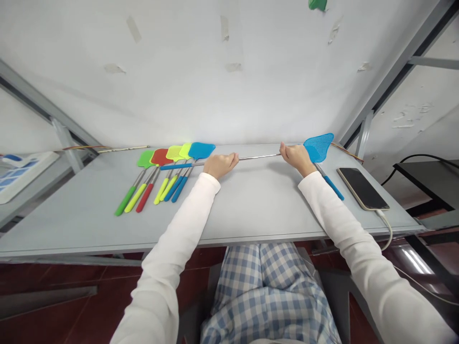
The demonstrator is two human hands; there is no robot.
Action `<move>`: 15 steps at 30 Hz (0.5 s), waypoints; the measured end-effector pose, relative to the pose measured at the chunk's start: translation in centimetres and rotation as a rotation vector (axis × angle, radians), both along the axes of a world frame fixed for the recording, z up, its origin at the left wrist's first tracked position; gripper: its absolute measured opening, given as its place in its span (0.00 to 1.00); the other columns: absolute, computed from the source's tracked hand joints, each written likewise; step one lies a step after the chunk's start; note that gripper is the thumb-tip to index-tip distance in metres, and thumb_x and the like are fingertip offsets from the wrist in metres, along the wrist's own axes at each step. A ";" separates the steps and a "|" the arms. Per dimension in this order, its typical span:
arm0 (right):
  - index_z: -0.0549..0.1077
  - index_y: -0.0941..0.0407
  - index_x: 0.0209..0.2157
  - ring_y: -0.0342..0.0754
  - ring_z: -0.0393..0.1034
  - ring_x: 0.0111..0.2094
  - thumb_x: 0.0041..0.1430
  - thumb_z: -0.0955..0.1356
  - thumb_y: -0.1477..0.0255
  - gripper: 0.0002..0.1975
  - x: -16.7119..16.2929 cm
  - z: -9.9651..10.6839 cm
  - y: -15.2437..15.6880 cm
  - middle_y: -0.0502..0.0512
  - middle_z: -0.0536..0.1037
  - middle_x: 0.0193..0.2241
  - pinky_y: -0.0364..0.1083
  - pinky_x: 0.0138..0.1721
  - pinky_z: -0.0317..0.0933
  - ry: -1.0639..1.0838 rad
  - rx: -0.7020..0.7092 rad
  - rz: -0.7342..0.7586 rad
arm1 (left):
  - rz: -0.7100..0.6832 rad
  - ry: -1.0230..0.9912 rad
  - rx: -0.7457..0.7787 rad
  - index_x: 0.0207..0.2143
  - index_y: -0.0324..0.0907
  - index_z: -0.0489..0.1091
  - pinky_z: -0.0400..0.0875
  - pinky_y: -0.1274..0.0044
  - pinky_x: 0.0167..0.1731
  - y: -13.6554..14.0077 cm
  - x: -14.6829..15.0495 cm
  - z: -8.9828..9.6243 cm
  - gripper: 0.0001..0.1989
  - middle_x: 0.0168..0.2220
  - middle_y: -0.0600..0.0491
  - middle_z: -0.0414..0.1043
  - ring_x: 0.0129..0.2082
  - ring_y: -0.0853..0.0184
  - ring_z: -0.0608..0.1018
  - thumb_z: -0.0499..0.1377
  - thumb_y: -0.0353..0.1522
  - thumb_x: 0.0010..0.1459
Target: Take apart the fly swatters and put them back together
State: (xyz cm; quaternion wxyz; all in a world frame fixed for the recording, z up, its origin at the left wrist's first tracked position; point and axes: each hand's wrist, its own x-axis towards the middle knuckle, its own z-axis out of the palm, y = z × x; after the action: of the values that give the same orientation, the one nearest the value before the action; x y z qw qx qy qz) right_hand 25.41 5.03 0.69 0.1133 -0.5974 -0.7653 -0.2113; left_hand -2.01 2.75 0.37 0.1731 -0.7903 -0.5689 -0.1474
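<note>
A blue fly swatter with a telescopic metal rod (260,156) stretches level between my hands, above the table. My left hand (220,166) is closed around it beside its blue handle (175,166), which points left. My right hand (296,156) is closed on the rod's other end. A blue mesh swatter head (320,146) shows just beyond the right hand. Under my right wrist another blue handle (333,188) lies on the table; which swatter the visible head belongs to, I cannot tell. To the left lie several swatters, including green (129,200), red (145,197), yellow and blue (180,189) ones.
The grey tabletop (258,205) meets a white wall with tape scraps. A phone (363,188) with a white charging cable (387,227) lies at the right. Metal frame posts (66,143) stand at both sides, and a white object with blue panels (25,174) is at far left.
</note>
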 end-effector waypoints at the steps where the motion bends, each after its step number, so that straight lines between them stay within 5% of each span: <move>1: 0.77 0.63 0.27 0.48 0.68 0.24 0.68 0.51 0.69 0.29 0.0 0.0 0.1 0.66 0.78 0.25 0.46 0.26 0.39 0.002 0.008 0.011 | -0.008 -0.001 0.015 0.30 0.38 0.75 0.50 0.75 0.23 0.1 -0.2 0.0 0.25 0.24 0.41 0.76 0.23 0.62 0.76 0.41 0.38 0.65; 15: 0.71 0.61 0.19 0.45 0.62 0.19 0.66 0.51 0.66 0.29 5.2 -0.1 1.0 0.61 0.70 0.15 0.46 0.24 0.41 0.064 0.166 -0.037 | 0.055 -0.080 0.182 0.17 0.41 0.66 0.47 0.74 0.23 1.3 -8.0 0.2 0.24 0.13 0.49 0.61 0.17 0.65 0.65 0.44 0.40 0.61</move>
State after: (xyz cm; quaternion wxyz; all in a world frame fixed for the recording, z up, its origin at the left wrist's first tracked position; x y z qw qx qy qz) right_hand 30.60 6.07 0.62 0.1828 -0.6066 -0.7299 -0.2566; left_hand -10.00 4.01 0.53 0.2253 -0.7488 -0.5812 -0.2254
